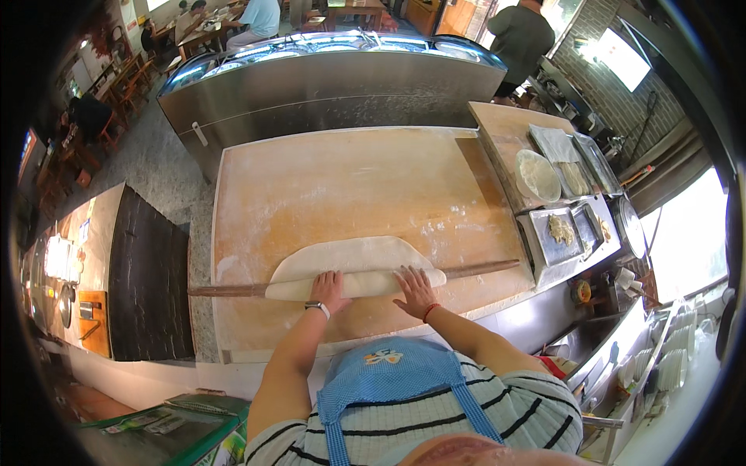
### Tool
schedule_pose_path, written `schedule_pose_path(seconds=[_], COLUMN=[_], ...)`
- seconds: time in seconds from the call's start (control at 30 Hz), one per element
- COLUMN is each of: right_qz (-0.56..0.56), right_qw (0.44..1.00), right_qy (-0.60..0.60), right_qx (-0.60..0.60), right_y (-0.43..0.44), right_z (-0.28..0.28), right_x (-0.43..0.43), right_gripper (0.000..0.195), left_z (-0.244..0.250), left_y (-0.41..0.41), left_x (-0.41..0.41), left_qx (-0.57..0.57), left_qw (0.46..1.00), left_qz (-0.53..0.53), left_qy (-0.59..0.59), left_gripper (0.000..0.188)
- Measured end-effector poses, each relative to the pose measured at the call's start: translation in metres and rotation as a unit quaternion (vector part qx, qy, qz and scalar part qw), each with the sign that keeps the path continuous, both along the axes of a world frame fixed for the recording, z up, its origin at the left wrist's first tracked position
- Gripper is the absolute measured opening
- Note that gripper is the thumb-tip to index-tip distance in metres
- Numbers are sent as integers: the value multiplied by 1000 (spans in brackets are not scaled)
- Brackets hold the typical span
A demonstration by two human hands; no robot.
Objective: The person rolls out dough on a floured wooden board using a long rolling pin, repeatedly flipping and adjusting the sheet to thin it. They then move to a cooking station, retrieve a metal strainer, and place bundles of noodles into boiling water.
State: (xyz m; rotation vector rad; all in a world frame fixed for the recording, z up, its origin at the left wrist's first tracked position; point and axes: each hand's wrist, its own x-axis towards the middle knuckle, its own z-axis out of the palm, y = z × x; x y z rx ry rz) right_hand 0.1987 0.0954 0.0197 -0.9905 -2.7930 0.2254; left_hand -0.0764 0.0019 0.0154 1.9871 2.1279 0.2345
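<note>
A long wooden rolling pin (pixel 482 268) lies across a floured wooden board (pixel 361 169), with part of a dough sheet (pixel 355 254) wrapped around its middle. The rest of the sheet spreads flat beyond the pin. My left hand (pixel 330 291) rests on the wrapped dough left of its middle, a watch on that wrist. Near the roll's right end, my right hand (pixel 417 291) lies on the dough with fingers spread, a red band at the wrist. Both palms press from above, and neither hand closes around the pin.
At the right stand a bowl of flour (pixel 537 176) and metal trays (pixel 556 236), some holding dough pieces. A steel display counter (pixel 338 87) borders the board's far side. A dark-sided counter (pixel 151 285) stands at the left. A person (pixel 521 43) is at the back right; others sit further off.
</note>
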Motion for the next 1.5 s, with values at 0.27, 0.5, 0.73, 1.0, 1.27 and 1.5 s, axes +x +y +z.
schedule_pose_path(seconds=[0.27,0.5,0.73,1.0,1.27,1.5], right_qz=[-16,74,23,-36,-57,-175], right_qw=[994,985,999,986,983,980], right_qy=[-113,-150,32,-128,95,-50], right_qx=[1,-32,-36,-102,145,-81], right_y=[45,28,-19,87,48,169], right_z=[-31,-32,-19,-32,-3,-8], right_x=[-14,15,38,-18,-32,-69], right_gripper=[82,89,82,45,54,49], left_z=[-11,-48,-87,-34,-15,-19], left_y=[27,-21,-132,8,29,164], left_x=[-10,-6,15,-40,16,-25], left_qx=[-88,-50,154,100,198,-5], left_qw=[996,996,985,988,979,997], left_qz=[1,-44,74,85,46,63], left_qy=[16,-53,3,78,-14,-44], left_gripper=[68,88,75,63,49,47])
